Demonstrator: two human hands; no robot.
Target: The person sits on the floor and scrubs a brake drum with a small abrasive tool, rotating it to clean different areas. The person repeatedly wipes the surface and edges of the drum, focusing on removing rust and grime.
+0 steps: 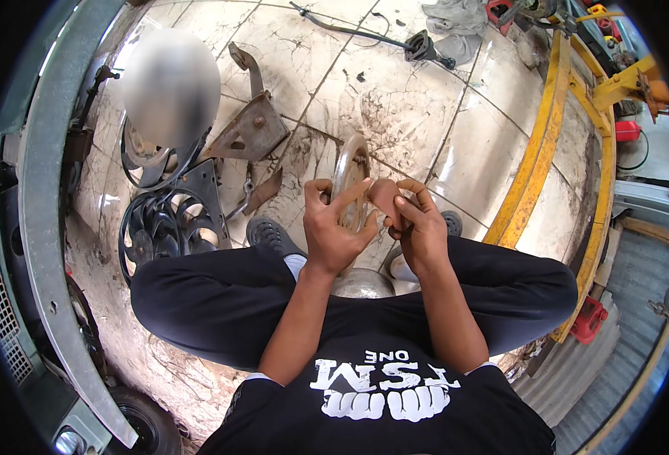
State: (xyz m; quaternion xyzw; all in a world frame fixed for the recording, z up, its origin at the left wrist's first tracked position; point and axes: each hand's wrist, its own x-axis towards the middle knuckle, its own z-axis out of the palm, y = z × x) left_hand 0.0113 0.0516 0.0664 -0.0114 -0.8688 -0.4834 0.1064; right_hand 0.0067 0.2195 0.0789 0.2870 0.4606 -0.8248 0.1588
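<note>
Pinched between the thumb and fingers of my right hand (424, 220) is a reddish-brown, flat, folded piece (384, 196) that looks like sandpaper. My left hand (333, 227) is beside it, fingers apart, with the index finger reaching toward the piece; I cannot tell whether it touches. Just beyond my left hand a round metal disc (343, 161) with a worn rim stands on edge, partly hidden by the fingers. Below my wrists, between my legs, a rounded silvery metal thing (363, 283) shows only in part.
On the tiled floor lie a pedal bracket (252, 127), a black fan (171, 227) and a long cable with a boot (419, 47). A yellow metal frame (533, 152) stands at the right, a grey metal beam (40, 189) at the left. Far right sits a red container (589, 318).
</note>
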